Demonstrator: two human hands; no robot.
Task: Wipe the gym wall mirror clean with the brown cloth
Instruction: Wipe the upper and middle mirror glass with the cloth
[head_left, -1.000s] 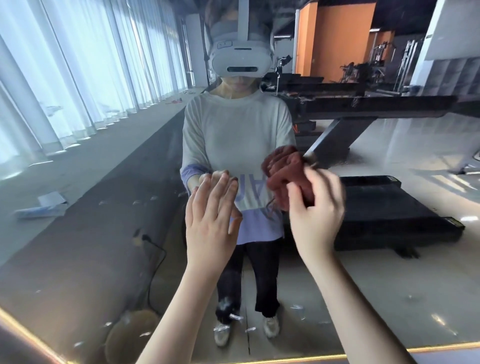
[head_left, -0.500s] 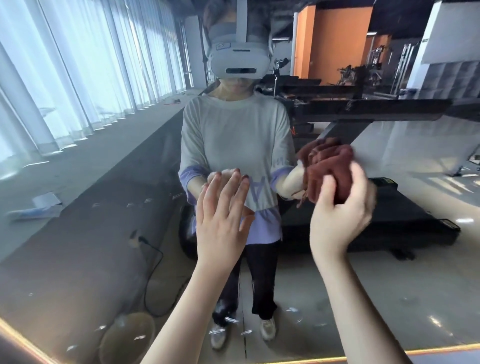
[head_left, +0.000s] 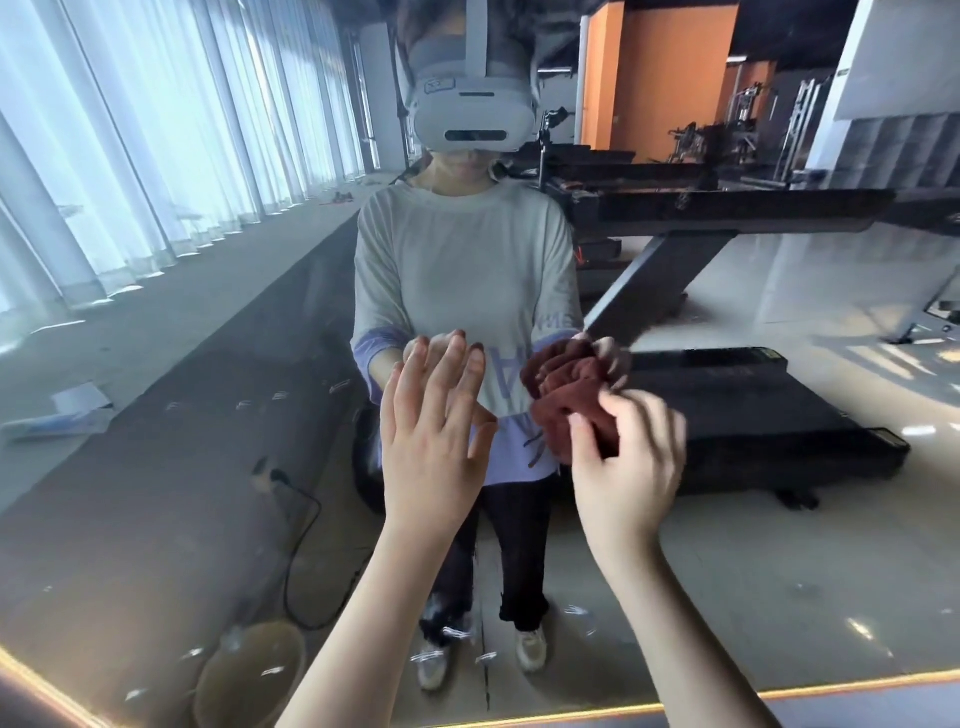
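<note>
The wall mirror (head_left: 779, 571) fills the view and reflects me, a person in a grey shirt with a headset. My right hand (head_left: 626, 462) grips a bunched brown cloth (head_left: 566, 395) and holds it against the glass just right of centre; the hand is blurred by motion. My left hand (head_left: 434, 431) lies flat on the mirror with straight, spread fingers, to the left of the cloth. The cloth's lower part is hidden behind my right fingers.
A lit strip (head_left: 857, 680) runs along the mirror's bottom edge. The reflection shows a black treadmill (head_left: 753, 426), a cable and round bucket (head_left: 249, 675) on the floor, curtained windows at left, and small smears low on the glass.
My right hand swept the cloth right and slightly up, then came back left and down. My left hand stayed flat on the glass, shifting only slightly.
</note>
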